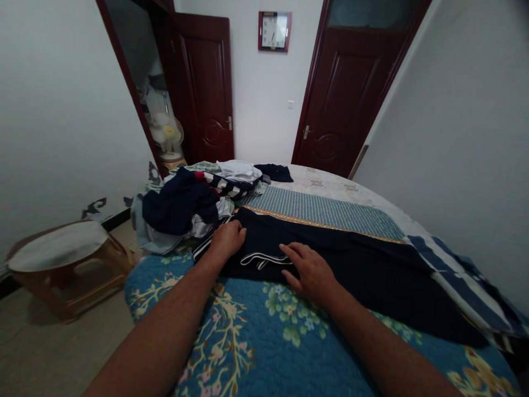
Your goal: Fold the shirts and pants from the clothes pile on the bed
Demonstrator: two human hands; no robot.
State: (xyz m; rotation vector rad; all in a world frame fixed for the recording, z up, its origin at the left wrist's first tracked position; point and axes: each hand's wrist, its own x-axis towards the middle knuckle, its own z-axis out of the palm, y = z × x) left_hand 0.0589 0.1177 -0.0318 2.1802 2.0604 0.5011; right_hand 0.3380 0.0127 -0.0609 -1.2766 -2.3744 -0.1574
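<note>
Navy garment (372,270) stretches lengthwise toward near right, left grip (227,240) unclear, right grip (313,271) parted.

We are in a home, likely a bedroom; we see a flowered quilt (260,358), a heap of household clothes (182,204), a wall clock (274,32) between panelled doors (347,82); beyond one doorway we spot an electric fan (168,131).

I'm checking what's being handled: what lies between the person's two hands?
In the head view, a stretch of the dark, white-trimmed cloth lies between the left hand and the right hand.
</note>
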